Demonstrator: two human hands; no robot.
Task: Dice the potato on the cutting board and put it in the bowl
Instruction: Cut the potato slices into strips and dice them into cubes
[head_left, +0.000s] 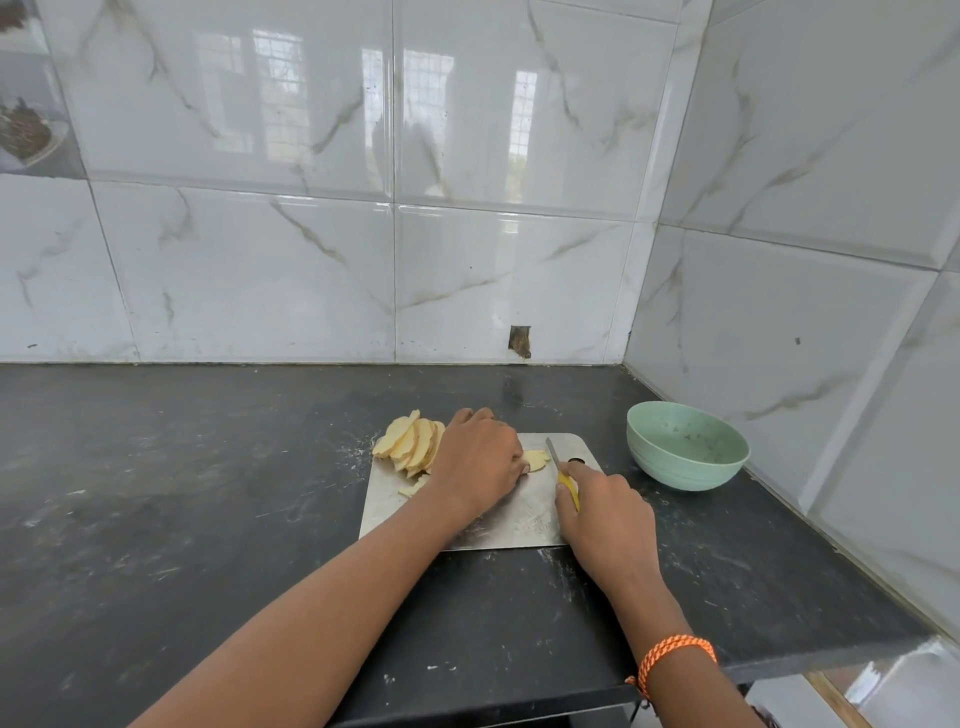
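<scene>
Biggest thing here is the dark stone surface (208, 493) tucked into a corner of glossy white marble-look wall tiles (249, 260). The steel cutting board (509, 525) sits on it, and I'll place everything off that board. The green bowl (687, 446) is just to the board's right, looks empty apart from a few specks. A fanned stack of potato slices (410, 441) hangs over the board's far left corner.

Left hand (480, 460) is curled down over a small potato piece (536, 460) near the middle of the board's far half, its fingers pinning it. Right hand (605, 512) grips a yellow-handled knife (562, 470), blade right beside that piece.

So still slicing, I'd say; dicing proper isn't done and nothing's in the bowl yet. That last bit is tiny, so keep the fingertips tucked back and cut slow. Then stack a few slices, cut strips, turn them and cut across.
</scene>
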